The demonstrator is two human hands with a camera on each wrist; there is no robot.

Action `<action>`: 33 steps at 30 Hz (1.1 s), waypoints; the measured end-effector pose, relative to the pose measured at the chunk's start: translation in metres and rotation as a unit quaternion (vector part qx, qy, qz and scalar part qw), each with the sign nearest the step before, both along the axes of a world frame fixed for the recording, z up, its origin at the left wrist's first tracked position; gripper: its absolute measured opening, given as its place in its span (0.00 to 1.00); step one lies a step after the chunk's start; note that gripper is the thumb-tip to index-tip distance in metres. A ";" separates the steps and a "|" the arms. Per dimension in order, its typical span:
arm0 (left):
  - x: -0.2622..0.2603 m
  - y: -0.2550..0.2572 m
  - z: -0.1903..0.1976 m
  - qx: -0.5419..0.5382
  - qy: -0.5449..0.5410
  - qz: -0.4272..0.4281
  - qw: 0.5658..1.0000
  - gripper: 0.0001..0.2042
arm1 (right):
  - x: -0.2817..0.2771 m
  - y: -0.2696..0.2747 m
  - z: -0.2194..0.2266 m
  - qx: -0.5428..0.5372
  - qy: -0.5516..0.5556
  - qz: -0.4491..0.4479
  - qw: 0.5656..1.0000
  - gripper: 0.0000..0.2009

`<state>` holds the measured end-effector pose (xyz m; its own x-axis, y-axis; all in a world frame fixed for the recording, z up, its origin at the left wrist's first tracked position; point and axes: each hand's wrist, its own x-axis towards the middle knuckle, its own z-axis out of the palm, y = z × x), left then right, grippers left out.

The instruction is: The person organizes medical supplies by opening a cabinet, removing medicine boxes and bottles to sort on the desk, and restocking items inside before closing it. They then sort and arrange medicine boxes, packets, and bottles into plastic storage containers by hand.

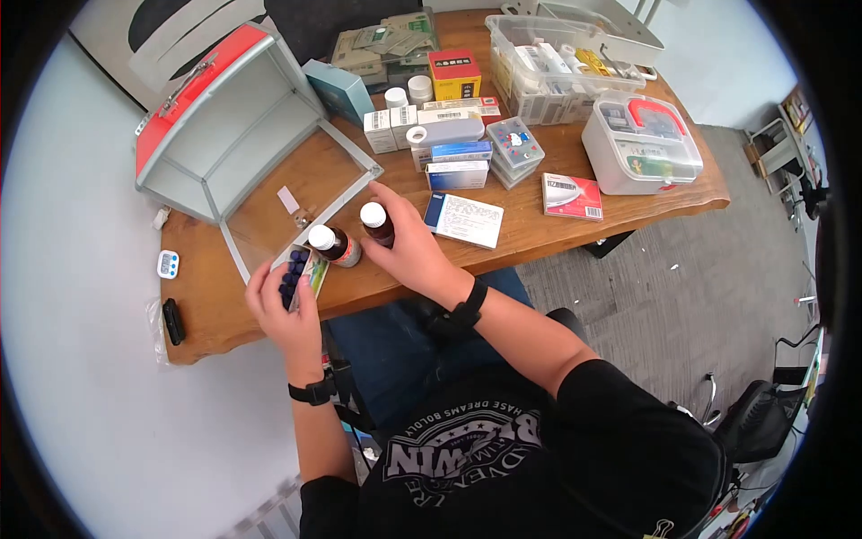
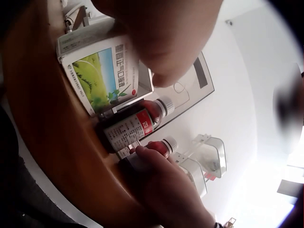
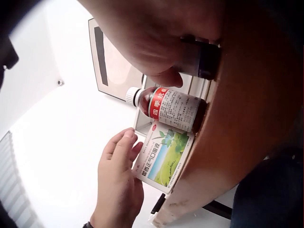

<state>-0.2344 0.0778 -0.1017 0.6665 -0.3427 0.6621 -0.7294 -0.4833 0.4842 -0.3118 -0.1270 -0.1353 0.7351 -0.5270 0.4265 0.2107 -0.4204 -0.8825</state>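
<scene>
Left of centre in the head view, our left hand [image 1: 297, 328] has its fingers gripping the open box [image 3: 164, 159]; our right hand's [image 1: 415, 256] are curled round a brown bottle [image 1: 379, 226]. A careless sideways nudge could topple the second bottle [image 1: 342, 249] between them, near the table [image 1: 525, 235] edge.
</scene>
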 end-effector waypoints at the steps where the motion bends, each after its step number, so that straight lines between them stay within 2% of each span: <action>1: -0.003 0.006 -0.006 0.006 0.003 0.018 1.000 0.21 | -0.001 0.000 0.000 -0.001 0.003 0.003 1.000 0.37; 2: -0.005 0.008 -0.013 0.006 0.008 0.023 1.000 0.21 | -0.002 0.001 0.000 -0.042 -0.012 -0.013 0.999 0.38; 3: -0.007 0.011 -0.023 -0.056 0.056 0.020 0.997 0.26 | -0.003 0.003 -0.001 -0.082 -0.028 -0.026 0.996 0.39; 5: -0.011 0.019 -0.041 -0.142 0.161 0.005 0.977 0.35 | -0.005 0.004 -0.001 -0.047 -0.028 0.001 0.999 0.39; 6: -0.011 0.022 -0.044 -0.134 0.165 0.001 0.977 0.36 | -0.005 0.004 -0.002 -0.013 -0.032 0.017 0.999 0.40; 8: -0.009 0.027 -0.048 -0.123 0.209 -0.019 0.970 0.38 | -0.005 0.003 -0.005 -0.054 -0.048 0.006 0.997 0.38; 9: -0.011 0.025 -0.041 -0.153 0.254 -0.039 0.954 0.37 | -0.005 0.003 -0.006 -0.051 -0.047 0.006 0.998 0.37; 12: -0.012 0.026 -0.036 -0.165 0.286 -0.033 0.943 0.34 | -0.006 0.005 -0.006 -0.053 -0.050 -0.001 0.997 0.36; 17: -0.011 0.016 -0.039 -0.161 0.287 -0.032 0.944 0.24 | -0.006 0.004 -0.008 -0.057 -0.073 -0.012 0.996 0.36; 20: -0.020 -0.001 -0.031 -0.152 0.299 -0.044 0.941 0.23 | -0.012 0.006 -0.007 -0.076 -0.059 -0.030 0.995 0.37; 22: -0.024 -0.015 -0.037 -0.082 0.218 -0.017 0.972 0.27 | -0.019 0.007 -0.005 -0.083 -0.055 -0.024 0.995 0.38; 24: -0.037 -0.033 -0.032 -0.052 0.173 -0.007 0.984 0.29 | -0.030 0.011 -0.002 -0.137 -0.026 -0.077 0.987 0.40; 30: -0.046 -0.067 -0.034 -0.076 0.194 -0.055 0.977 0.32 | -0.055 -0.002 -0.001 -0.135 0.017 -0.056 0.989 0.42; 33: -0.045 -0.080 -0.034 -0.101 0.218 -0.090 0.966 0.33 | -0.058 -0.017 -0.007 -0.083 0.028 -0.042 0.995 0.42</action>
